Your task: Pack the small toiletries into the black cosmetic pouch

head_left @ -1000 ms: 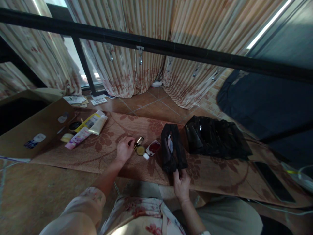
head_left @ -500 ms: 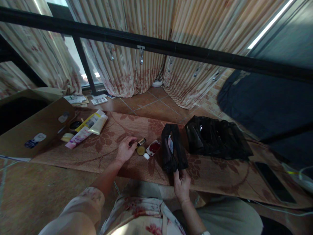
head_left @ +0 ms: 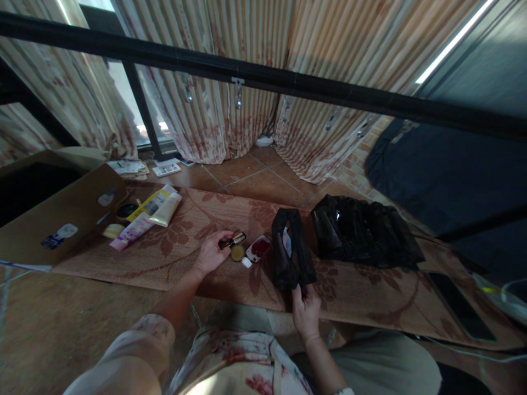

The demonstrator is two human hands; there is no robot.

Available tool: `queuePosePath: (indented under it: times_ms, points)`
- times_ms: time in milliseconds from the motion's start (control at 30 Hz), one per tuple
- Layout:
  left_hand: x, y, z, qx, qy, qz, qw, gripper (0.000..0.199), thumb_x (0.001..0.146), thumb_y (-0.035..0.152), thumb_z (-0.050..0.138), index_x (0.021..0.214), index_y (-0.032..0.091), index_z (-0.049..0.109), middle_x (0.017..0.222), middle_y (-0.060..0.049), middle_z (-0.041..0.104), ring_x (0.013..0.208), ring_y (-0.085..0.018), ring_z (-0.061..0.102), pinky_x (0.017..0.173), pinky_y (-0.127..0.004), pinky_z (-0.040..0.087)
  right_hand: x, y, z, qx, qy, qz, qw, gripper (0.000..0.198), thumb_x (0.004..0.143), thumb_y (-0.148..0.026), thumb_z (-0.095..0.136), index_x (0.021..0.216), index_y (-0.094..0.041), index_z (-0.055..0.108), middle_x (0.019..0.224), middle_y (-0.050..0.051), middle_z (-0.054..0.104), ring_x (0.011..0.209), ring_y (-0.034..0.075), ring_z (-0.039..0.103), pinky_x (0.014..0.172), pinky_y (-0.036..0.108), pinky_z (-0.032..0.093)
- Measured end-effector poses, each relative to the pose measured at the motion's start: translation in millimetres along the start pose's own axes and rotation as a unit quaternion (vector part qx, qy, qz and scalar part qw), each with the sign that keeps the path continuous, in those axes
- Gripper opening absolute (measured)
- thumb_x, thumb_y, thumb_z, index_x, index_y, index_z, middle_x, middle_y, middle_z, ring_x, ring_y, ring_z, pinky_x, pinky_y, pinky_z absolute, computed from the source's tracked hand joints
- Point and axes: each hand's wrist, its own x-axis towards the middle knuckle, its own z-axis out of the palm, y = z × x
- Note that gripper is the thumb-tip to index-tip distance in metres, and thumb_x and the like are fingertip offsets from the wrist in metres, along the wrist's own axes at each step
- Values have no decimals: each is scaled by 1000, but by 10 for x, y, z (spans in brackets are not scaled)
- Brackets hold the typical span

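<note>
At the middle of the bench, my left hand [head_left: 212,253] is closed round the dark end of a small black-and-gold tube [head_left: 238,238], whose lighter end points right. Just below that tube lies a round gold-coloured pot [head_left: 237,253]. A small white piece [head_left: 246,262] and a white-edged, dark red flat case [head_left: 259,249] rest to the right. My right hand [head_left: 307,310] pinches the near end of a black see-through pouch [head_left: 293,249]. The pouch lies with its top gaping, and something pale shows inside.
More black pouches [head_left: 366,230] lie in a row on the right, with a dark phone [head_left: 461,307] beyond. On the left are squeeze tubes [head_left: 165,209] and a cardboard box [head_left: 69,219]. A dark metal bar [head_left: 263,74] crosses in front of the curtains [head_left: 230,120].
My left fingers have closed on the black-and-gold tube, and more of its dark end shows between them. My right hand and the pouch stay where they were.
</note>
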Motion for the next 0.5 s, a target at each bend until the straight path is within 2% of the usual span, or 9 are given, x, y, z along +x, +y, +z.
queuePosePath:
  times_ms: [167, 500]
  points:
    - [7, -47, 26, -18, 7, -8, 1000, 35, 71, 14, 55, 104, 20, 64, 98, -4, 70, 90, -17, 65, 87, -34, 52, 0, 34, 11, 3, 1, 0, 1000, 38, 89, -42, 50, 100, -11, 69, 93, 15, 72, 90, 26, 65, 76, 33, 48]
    - [14, -67, 42, -7, 15, -13, 1000, 30, 73, 20, 60, 103, 21, 64, 98, -5, 70, 89, -18, 66, 87, -35, 53, 6, 50, 10, 7, -2, 8, 1000, 36, 88, -44, 49, 92, -13, 68, 88, 14, 71, 87, 25, 64, 80, 34, 47]
